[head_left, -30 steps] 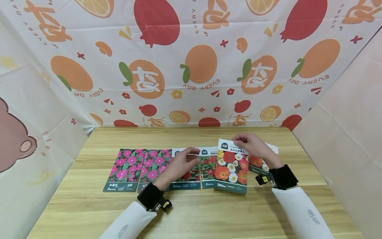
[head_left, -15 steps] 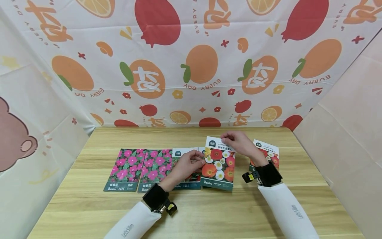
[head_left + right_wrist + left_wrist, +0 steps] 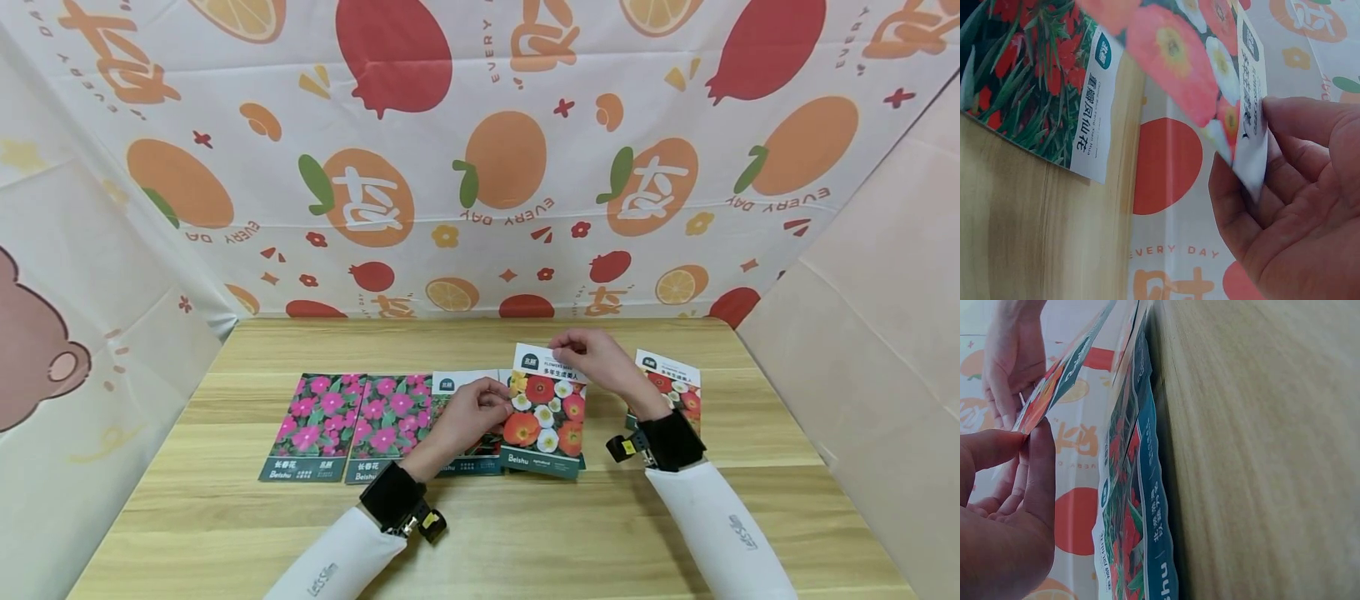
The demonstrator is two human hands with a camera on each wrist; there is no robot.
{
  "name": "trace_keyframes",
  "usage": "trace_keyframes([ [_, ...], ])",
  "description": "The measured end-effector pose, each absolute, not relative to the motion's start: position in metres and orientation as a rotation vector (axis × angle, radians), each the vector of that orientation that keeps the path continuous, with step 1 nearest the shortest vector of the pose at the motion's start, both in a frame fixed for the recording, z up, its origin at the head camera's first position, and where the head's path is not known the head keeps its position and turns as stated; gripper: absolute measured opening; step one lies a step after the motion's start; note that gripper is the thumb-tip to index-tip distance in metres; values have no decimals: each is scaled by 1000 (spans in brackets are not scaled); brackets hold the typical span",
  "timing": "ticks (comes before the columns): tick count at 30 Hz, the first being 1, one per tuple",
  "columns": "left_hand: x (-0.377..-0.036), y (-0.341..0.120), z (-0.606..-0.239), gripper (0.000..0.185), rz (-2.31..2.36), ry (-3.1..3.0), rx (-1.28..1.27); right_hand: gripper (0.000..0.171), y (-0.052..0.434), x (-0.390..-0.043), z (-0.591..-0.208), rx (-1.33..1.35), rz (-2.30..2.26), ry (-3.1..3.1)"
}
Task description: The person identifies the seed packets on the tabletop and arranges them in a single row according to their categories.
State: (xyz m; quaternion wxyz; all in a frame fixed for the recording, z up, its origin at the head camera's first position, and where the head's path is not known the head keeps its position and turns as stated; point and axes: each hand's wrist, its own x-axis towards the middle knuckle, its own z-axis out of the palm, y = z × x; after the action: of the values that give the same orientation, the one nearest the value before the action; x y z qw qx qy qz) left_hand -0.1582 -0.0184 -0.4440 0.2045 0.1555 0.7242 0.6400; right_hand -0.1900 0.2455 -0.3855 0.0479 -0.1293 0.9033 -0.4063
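Observation:
A seed packet printed with orange, red and white poppies (image 3: 546, 414) is held tilted above the wooden table (image 3: 525, 533). My right hand (image 3: 572, 347) pinches its white top edge; in the right wrist view the thumb and fingers (image 3: 1300, 125) clamp the poppy packet (image 3: 1191, 69) at its top. My left hand (image 3: 498, 401) pinches the packet's left edge, and in the left wrist view its fingertips (image 3: 1035, 450) meet at the edge of the poppy packet (image 3: 1054, 394). Below it lie two red-flower packets (image 3: 471, 457), partly hidden by my left hand.
Two pink-flower packets (image 3: 311, 427) (image 3: 390, 423) lie flat at the left of the row. Another poppy packet (image 3: 672, 385) lies behind my right wrist. Fruit-printed cloth (image 3: 480, 167) walls the table at the back and sides.
The poppy packet has moved left from the right end of the row to above the red-flower packets. My left hand has come onto its left edge.

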Motion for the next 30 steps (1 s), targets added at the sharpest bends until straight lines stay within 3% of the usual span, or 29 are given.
trace_keyframes([
  [12, -161, -25, -446, 23, 1841, 2009, 366, 53, 272, -173, -394, -277, -1207, 2942],
  [19, -167, -33, -445, 22, 1858, 2052, 308, 49, 309, -158, -406, -174, -843, 3049],
  [30, -166, -38, -440, 25, 1878, 2034, 270, 44, 355, -146, -431, -255, -454, 3026],
])
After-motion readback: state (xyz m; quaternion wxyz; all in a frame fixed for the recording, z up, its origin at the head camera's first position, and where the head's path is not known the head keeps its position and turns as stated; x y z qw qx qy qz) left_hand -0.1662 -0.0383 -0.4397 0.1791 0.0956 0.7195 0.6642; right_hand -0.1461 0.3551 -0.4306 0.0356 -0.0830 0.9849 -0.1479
